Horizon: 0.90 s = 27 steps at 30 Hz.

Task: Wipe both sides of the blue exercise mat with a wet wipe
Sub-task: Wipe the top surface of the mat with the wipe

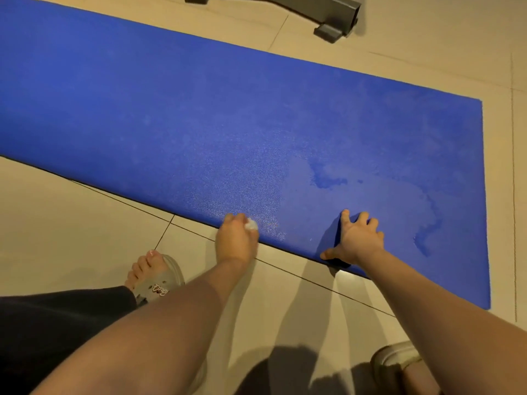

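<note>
A blue exercise mat lies flat on the tiled floor, with a person working at its near edge. The left hand, fingers curled, pinches a small white wet wipe against the mat's surface. The right hand, fingers spread, presses down at the same edge. Damp patches mark the mat's right end. A grey equipment base stands beyond the far edge.

The mat is cut off left; left hand mostly hides wipe.
</note>
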Each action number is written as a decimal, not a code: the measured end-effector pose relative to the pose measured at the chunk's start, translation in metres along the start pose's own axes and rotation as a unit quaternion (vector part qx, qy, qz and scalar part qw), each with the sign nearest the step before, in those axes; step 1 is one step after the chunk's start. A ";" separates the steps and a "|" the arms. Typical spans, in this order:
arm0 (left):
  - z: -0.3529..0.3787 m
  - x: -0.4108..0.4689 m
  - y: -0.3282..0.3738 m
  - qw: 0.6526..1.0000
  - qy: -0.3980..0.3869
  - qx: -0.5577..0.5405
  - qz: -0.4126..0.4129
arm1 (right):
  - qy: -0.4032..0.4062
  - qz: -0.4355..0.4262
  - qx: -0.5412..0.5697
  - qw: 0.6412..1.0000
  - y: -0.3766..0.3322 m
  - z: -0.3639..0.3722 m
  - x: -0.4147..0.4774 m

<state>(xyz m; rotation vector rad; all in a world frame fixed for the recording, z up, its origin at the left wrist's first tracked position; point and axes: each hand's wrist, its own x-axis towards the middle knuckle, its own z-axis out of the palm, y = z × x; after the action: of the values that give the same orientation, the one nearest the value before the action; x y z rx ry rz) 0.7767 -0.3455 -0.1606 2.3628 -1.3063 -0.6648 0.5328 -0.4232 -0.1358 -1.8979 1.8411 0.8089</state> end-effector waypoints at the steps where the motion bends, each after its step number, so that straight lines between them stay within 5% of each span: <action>1: -0.007 0.008 -0.008 0.999 0.023 0.005 -0.032 | 0.001 -0.003 -0.002 1.000 -0.001 0.000 0.000; 6: -0.003 0.005 -0.002 0.995 0.046 -0.004 -0.090 | 0.006 -0.013 -0.010 1.000 0.000 0.002 0.000; 14: 0.070 -0.079 0.068 0.983 -0.092 0.036 0.156 | -0.008 -0.029 -0.035 0.999 0.003 -0.003 0.003; 16: 0.076 -0.084 0.070 0.981 -0.097 0.038 0.165 | -0.008 -0.049 -0.052 0.997 0.010 -0.005 0.004; 19: 0.068 -0.069 0.051 0.991 -0.046 0.011 0.127 | -0.009 -0.091 -0.059 0.994 0.027 -0.011 0.009; 23: 0.034 -0.035 0.013 0.997 0.067 -0.033 -0.025 | -0.016 -0.113 -0.020 0.993 0.048 -0.031 0.018; 27: 0.029 -0.032 0.016 0.990 0.084 -0.056 -0.102 | -0.004 -0.016 -0.052 0.998 0.058 -0.039 0.023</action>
<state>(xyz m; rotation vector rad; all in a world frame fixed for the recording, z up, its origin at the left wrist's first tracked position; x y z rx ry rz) 0.7351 -0.3287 -0.1693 2.4203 -0.9417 -0.5655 0.4801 -0.4696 -0.1133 -1.9798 1.7900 0.9177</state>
